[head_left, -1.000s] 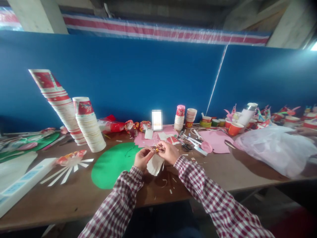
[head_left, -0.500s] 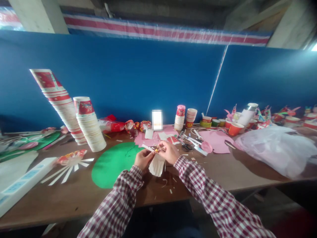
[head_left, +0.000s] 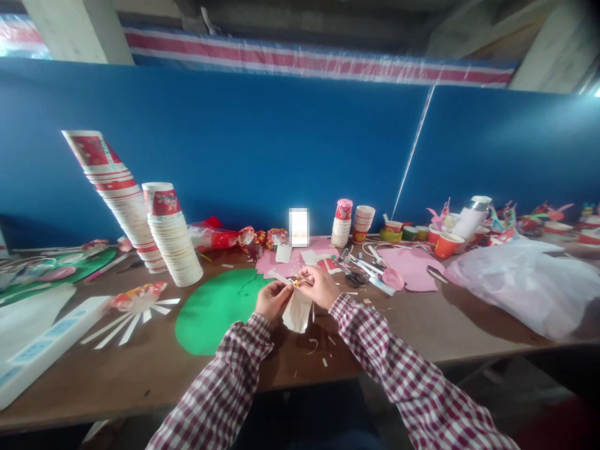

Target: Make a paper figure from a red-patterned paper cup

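Observation:
Above the brown table (head_left: 328, 369), my left hand (head_left: 272, 300) and my right hand (head_left: 321, 287) meet with fingertips pinched close together. Between them is a pale paper piece (head_left: 296, 314), probably part of a cut paper cup, hanging below the fingers and flaring at the bottom. A small yellow-and-red spot shows at the fingertips, and a narrow white strip (head_left: 277, 277) sticks out to the upper left. My fingers hide the piece's top. A green paper oval (head_left: 210, 312) lies left of my left hand; black-handled scissors (head_left: 355, 278) lie beyond my right.
Two tall paper cup stacks (head_left: 175, 250) stand at the left, one leaning. A cut cup with splayed strips (head_left: 140, 300) and a long white box (head_left: 51, 347) lie nearer. Pink sheets (head_left: 412, 269) and a white plastic bag (head_left: 520, 281) are rightward. A blue partition (head_left: 262, 137) stands behind.
The whole view has shifted slightly. Both hands keep their pinch on the paper piece, with only a slight change in how the piece and its strip sit.

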Demonstrator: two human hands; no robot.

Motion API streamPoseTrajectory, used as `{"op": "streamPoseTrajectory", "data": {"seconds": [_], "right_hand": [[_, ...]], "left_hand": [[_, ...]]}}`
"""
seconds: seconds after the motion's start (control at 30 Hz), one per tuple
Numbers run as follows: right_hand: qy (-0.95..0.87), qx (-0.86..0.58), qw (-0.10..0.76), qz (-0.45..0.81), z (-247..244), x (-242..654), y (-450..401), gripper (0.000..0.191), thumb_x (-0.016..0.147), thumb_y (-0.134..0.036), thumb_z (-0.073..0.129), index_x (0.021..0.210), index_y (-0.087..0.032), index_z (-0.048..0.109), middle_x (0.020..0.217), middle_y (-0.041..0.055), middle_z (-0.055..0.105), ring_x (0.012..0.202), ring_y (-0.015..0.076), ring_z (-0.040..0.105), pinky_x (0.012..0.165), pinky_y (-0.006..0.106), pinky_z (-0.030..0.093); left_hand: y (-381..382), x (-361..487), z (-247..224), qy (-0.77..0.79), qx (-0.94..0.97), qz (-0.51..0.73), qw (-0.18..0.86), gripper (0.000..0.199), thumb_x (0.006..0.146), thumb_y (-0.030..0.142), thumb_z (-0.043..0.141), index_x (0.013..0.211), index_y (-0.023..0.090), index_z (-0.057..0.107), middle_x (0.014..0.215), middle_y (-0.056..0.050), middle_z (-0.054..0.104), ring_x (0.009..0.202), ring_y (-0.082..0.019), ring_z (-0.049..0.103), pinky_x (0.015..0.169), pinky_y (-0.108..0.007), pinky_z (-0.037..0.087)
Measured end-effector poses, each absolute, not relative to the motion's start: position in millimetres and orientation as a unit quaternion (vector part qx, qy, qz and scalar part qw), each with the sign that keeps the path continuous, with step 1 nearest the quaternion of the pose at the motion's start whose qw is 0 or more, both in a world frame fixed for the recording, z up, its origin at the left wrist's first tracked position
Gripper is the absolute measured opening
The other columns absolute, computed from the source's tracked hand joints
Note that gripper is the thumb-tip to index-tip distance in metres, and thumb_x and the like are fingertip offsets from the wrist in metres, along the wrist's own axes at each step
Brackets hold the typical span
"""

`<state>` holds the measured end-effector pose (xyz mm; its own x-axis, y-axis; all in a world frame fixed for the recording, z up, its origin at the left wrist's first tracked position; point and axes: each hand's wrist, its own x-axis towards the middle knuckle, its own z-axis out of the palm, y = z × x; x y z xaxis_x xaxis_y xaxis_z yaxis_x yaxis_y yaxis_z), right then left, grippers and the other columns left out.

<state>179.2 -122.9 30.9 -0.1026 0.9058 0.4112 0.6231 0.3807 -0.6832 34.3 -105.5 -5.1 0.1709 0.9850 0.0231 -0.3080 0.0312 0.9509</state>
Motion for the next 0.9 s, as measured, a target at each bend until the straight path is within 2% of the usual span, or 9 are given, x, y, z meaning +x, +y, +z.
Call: {"op": "streamPoseTrajectory", "data": {"seconds": [0.13, 0.33, 0.7, 0.9], "right_hand": [[-0.726, -0.532, 0.401, 0.17, 34.5, 180.1, -126.0, 0.016, 0.07, -0.015, 0.056, 0.086, -0.019, 0.056, 0.081, 0.0022, 0.066, 0.076, 0.0165, 0.063, 0.066, 0.025, 0.046], [-0.723, -0.535, 0.401, 0.174, 35.4, 179.0, -129.7, 0.014, 0.072, -0.019, 0.056, 0.086, -0.019, 0.056, 0.074, 0.0012, 0.066, 0.067, 0.0147, 0.061, 0.06, 0.023, 0.043], [-0.733, -0.518, 0.403, 0.18, 34.4, 178.5, -129.1, 0.013, 0.071, -0.016, 0.057, 0.083, -0.019, 0.058, 0.077, 0.0014, 0.066, 0.069, 0.015, 0.061, 0.059, 0.022, 0.043], [-0.738, -0.516, 0.391, 0.188, 32.1, 180.3, -120.4, 0.016, 0.071, -0.016, 0.058, 0.087, -0.018, 0.057, 0.081, 0.0033, 0.067, 0.073, 0.0163, 0.063, 0.064, 0.024, 0.044]], "left_hand": [[-105.2, 34.6, -4.7, 0.352, 0.447, 0.522, 0.635, 0.035, 0.05, 0.035, 0.076, 0.07, 0.011, 0.06, 0.062, -0.003, 0.066, 0.052, -0.013, 0.059, 0.05, -0.023, 0.046], [-103.5, 32.4, -4.3, 0.323, 0.434, 0.502, 0.675, 0.035, 0.05, 0.031, 0.078, 0.073, 0.011, 0.061, 0.064, -0.004, 0.067, 0.055, -0.014, 0.06, 0.055, -0.026, 0.048], [-102.2, 31.4, -7.7, 0.303, 0.408, 0.492, 0.707, 0.032, 0.048, 0.027, 0.079, 0.068, 0.011, 0.059, 0.06, -0.004, 0.066, 0.056, -0.016, 0.061, 0.058, -0.028, 0.048], [-104.2, 34.7, -4.5, 0.313, 0.415, 0.491, 0.699, 0.036, 0.052, 0.031, 0.077, 0.077, 0.01, 0.062, 0.067, -0.005, 0.068, 0.058, -0.014, 0.062, 0.058, -0.026, 0.047]]}}
